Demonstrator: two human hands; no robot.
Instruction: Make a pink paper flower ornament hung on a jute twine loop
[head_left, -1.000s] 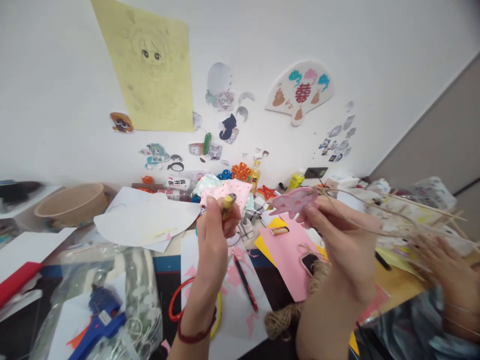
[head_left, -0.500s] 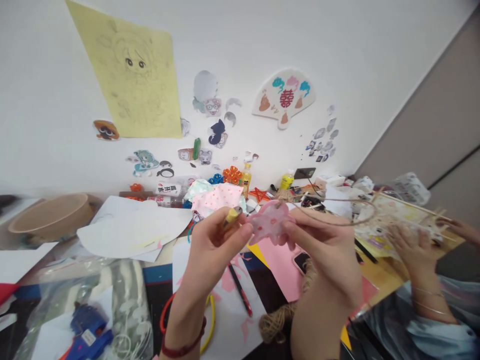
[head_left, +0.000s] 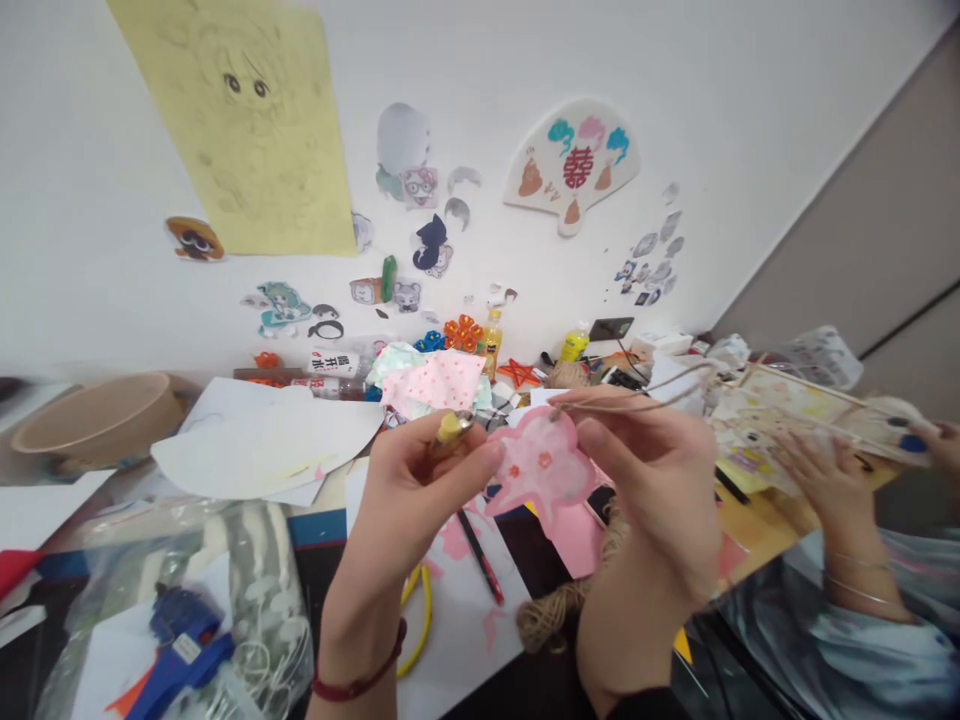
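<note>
A pink flower-shaped cutout (head_left: pixel 536 460) with small red flowers painted on it is held up between my hands. My right hand (head_left: pixel 649 490) pinches its upper right edge, where brown twine (head_left: pixel 637 405) is attached near the top and loops off to the right. My left hand (head_left: pixel 412 490) is closed around a small yellow object with a metallic end (head_left: pixel 451 428), its kind unclear. The left thumb tip meets the cutout's left edge. Beneath the hands lie a white sheet with pink paint (head_left: pixel 457 640), a black-and-red pencil (head_left: pixel 480 558) and a twine bundle (head_left: pixel 551 615).
A blue glue gun (head_left: pixel 184 640) lies on a clear plastic bag at the left, near white paper (head_left: pixel 247 445) and a tan basin (head_left: pixel 97 420). Bottles and a polka-dot cloth (head_left: pixel 435 382) stand by the wall. Another person's hand (head_left: pixel 825 480) rests on a framed piece at right.
The cutout has been tilted so that its face now shows more fully, and the right hand's fingers sit nearer its top. The view has shifted slightly. The co-worker's other hand holds a white-and-blue item.
</note>
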